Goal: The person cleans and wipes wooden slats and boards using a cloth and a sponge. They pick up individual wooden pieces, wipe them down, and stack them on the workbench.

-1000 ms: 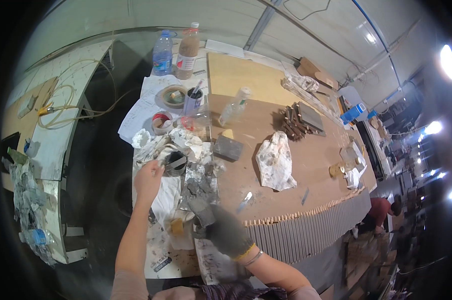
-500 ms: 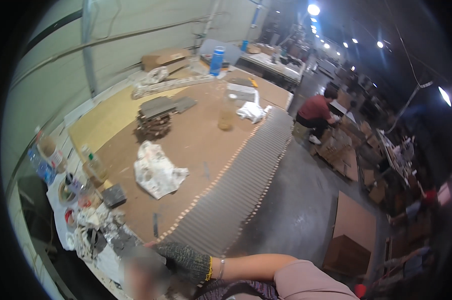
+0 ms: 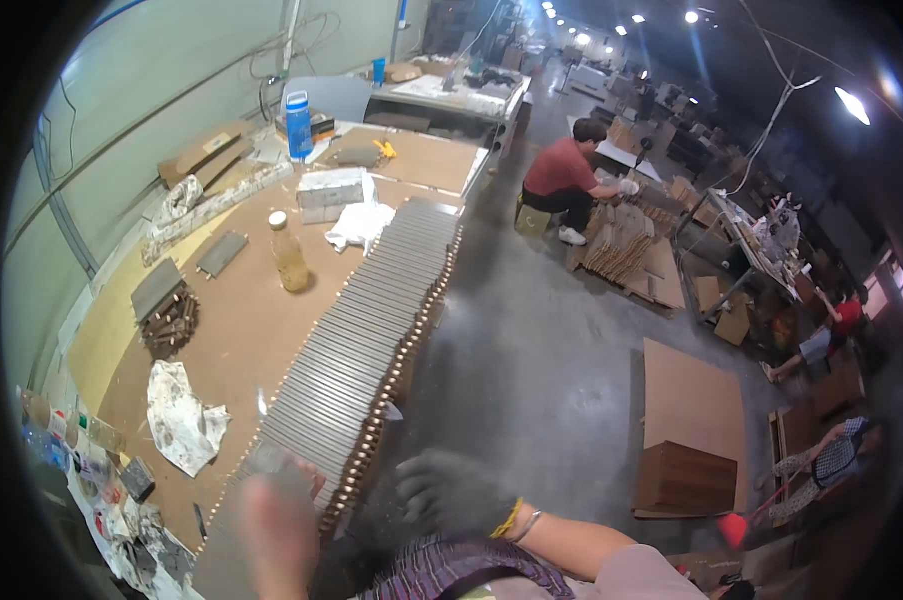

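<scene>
A long row of narrow grey slats [image 3: 346,335] with pale ends lies side by side along the table's right edge. My bare left hand [image 3: 283,525], smeared by motion, is over the near end of the row. At its fingertips is a grey block-like piece [image 3: 267,461], blurred, which the hand seems to grip against the slats. My right hand [image 3: 449,492] wears a dark knitted glove with a yellow cuff. It hangs to the right of the row, off the table edge, fingers apart and holding nothing.
On the brown tabletop [image 3: 241,320] are a stained white cloth [image 3: 183,420], a bottle of yellowish liquid [image 3: 288,252], a stack of slats [image 3: 166,310] and a blue bottle [image 3: 298,125]. Bottles and rags crowd the near left. A seated person [image 3: 561,180] works beyond, beside cardboard [image 3: 693,420] on the floor.
My view has turned rightward. My right gloved hand has drawn away from my left hand and is now off the table's right side. The left hand is now over the slats' near end.
</scene>
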Available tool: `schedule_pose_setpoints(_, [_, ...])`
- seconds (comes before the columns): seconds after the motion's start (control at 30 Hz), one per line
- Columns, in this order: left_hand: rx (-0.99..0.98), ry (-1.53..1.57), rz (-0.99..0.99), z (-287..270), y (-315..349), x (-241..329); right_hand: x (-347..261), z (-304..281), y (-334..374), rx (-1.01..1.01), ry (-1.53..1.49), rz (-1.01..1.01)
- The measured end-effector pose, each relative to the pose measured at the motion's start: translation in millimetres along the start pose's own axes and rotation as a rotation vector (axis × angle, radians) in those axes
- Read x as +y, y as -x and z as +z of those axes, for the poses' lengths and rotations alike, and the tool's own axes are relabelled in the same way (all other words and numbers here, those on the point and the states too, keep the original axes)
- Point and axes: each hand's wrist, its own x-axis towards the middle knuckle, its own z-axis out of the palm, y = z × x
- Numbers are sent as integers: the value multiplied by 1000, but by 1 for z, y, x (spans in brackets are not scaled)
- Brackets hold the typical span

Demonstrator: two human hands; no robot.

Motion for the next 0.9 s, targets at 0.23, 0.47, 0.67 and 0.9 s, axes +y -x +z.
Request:
schedule_pose_setpoints(0.23, [56,-189,-92,90,-83,-59,-116,-60,29,309,165,-417])
schedule_pose_setpoints(0.47, [117,-192,-87,129,-197,-76,-249,-60,-28,412,212,-480])
schedule_pose_setpoints(0.67, [96,-11,-194,149,-334,-105,-362,-74,-79,408,495,-632])
schedule_pose_setpoints(0.9, [22,-6,-279,208,-466,-154,-518,-80,-153,387,1364,-781])
